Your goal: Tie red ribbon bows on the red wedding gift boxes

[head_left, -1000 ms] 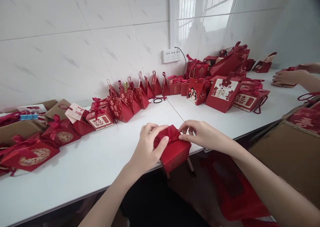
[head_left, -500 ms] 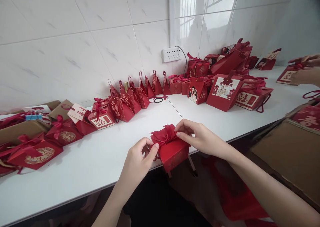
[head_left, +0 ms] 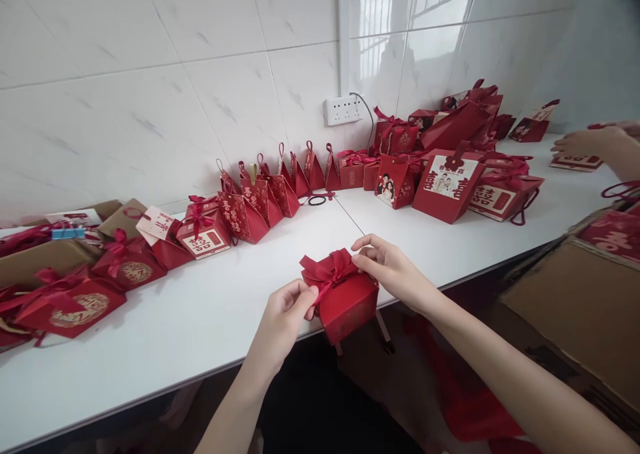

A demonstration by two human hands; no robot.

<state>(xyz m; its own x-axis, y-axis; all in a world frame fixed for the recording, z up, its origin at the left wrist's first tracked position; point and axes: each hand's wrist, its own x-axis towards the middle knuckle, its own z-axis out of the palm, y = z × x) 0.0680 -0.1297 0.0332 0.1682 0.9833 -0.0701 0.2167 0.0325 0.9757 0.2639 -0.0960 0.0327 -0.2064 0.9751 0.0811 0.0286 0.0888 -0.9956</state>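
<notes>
A red gift box [head_left: 349, 311] sits at the front edge of the white table, its near side jutting over the edge. On its top lies a red ribbon [head_left: 334, 271] tied in a bow. My left hand [head_left: 287, 307] pinches a ribbon end between thumb and index finger at the box's left side. At the bow's right side, my right hand [head_left: 383, 264] has its thumb and index finger closed on a ribbon loop. Its other fingers are curled loosely above.
Red gift boxes [head_left: 87, 307] line the left of the table [head_left: 165, 347]. Several pointed red boxes [head_left: 245, 214] stand along the wall, and more boxes [head_left: 447, 184] are heaped right. Another person's hands [head_left: 595, 144] work at far right. A cardboard carton [head_left: 565, 301] stands below them.
My left hand has drawn the ribbon end down and left, and the bow looks tighter and neater. My right hand has shifted slightly. The other person's hands have moved over their box.
</notes>
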